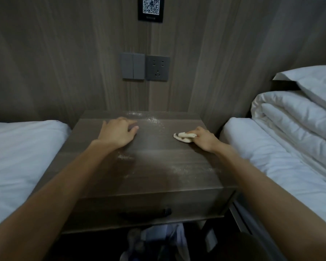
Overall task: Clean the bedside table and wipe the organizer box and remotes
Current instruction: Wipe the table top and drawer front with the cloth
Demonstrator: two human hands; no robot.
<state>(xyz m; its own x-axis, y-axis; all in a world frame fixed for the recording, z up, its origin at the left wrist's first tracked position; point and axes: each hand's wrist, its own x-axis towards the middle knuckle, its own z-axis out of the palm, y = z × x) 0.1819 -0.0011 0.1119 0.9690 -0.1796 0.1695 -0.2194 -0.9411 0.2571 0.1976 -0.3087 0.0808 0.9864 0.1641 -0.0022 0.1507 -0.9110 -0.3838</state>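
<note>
the bedside table (151, 166) is a dark wood-grain unit set between two beds, its top dull and streaked, with pale powdery dust lying in patches: one along the back edge near the wall, one just in front of the left wrist, and a thin scatter toward the front right. the left hand (117, 133) lies palm down on the back left part of the top, fingers loosely spread and slightly curled, holding nothing. the right hand (203, 139) is on the back right part, its fingers closed around a small crumpled cloth (184, 137), cream in colour, which pokes out to the left of the hand and touches the wood. both forearms reach in bare from the bottom corners. a dark drawer handle (145, 213) runs across the front face of the table. the wall panel (64, 63) behind has the same grey-brown grain and carries a double light switch (133, 65) with a socket (158, 68) just beside it, and higher up a black-framed qr code sign (150, 8). a white-sheeted bed (17, 157) fills the left side; on the right bed (282, 166) a folded white duvet (294, 117) sits under a pillow (312, 81). the floor below the table is dark, with some bluish fabric there too blurred to identify.
</note>
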